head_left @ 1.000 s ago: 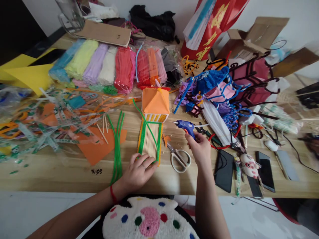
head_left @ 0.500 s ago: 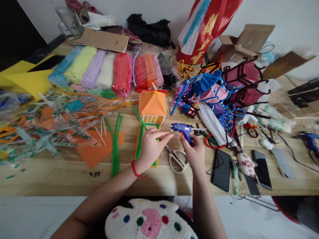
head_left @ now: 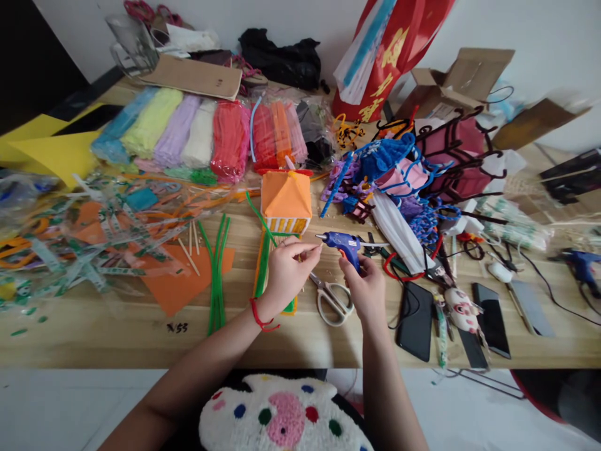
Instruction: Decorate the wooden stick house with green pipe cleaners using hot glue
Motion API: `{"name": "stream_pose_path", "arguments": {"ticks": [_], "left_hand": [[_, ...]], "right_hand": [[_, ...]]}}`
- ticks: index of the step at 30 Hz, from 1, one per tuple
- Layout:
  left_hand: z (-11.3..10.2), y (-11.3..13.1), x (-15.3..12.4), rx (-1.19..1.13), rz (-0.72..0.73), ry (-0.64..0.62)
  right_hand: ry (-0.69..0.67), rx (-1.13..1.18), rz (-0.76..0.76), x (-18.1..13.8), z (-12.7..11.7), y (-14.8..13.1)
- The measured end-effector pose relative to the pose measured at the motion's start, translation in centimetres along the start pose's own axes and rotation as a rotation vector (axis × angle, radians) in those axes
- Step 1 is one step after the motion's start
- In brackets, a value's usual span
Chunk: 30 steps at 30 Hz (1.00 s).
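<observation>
My right hand grips a blue hot glue gun by its handle, a finger near the orange trigger. Its nozzle points left, just above the fingertips of my left hand. Those fingers are pinched together, and a green pipe cleaner runs up and left from them; its other end is hidden. Beneath my left hand lies a small craft model base with green and yellow edging, partly covered. Behind it stands a little house with an orange roof. Scissors with pale handles lie between my hands.
Several green pipe cleaners lie left on orange sheet and table. Bundled pipe cleaners line the back. Blue and pink craft pieces crowd the right, with phones near the front edge and another glue gun far right.
My left hand has shifted slightly left and down, its fingertips drawing a little away from above the nozzle's front. The glue gun stays nearly in place.
</observation>
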State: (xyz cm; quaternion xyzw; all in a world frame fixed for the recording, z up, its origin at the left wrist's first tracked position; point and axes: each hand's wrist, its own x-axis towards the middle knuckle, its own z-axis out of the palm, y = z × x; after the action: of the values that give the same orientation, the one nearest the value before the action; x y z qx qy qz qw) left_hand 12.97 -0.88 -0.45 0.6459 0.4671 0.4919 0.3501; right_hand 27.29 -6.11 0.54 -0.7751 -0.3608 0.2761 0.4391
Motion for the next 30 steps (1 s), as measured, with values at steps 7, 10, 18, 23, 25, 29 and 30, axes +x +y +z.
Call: {"name": "stream_pose_path", "arguments": {"ticks": [7, 10, 18, 23, 25, 29, 30], "left_hand": [[-5.1, -1.1, 0.0, 0.231, 0.035, 0.077], [-8.7, -2.7, 0.4, 0.527, 0.03, 0.191], [-10.7, -4.8, 0.3, 0.797, -0.015, 0.173], [-7.9, -3.9, -0.7, 0.452, -0.237, -0.202], [-6.7, -3.8, -0.9, 0.292, -0.353, -0.309], [-5.1, -3.7, -1.2, 0.073, -0.435, -0.415], [-5.1, -3.7, -1.2, 0.052, -0.454, -0.428]], "right_hand": [[-0.036, 0.118, 0.104, 0.0, -0.5, -0.6], [-0.078, 0.194, 0.111, -0.1, -0.9, -0.8], [-0.108, 0.129, 0.08, -0.9, -2.6, -1.3], [-0.113, 0.052, 0.061, -1.8, -3.1, -1.6], [-0.156, 0.065, 0.051, -2.0, -3.3, -1.4], [-0.205, 0.024, 0.058, -2.2, -3.5, -0.7], [-0.217, 0.015, 0.06, -2.3, -3.6, -0.5]]}}
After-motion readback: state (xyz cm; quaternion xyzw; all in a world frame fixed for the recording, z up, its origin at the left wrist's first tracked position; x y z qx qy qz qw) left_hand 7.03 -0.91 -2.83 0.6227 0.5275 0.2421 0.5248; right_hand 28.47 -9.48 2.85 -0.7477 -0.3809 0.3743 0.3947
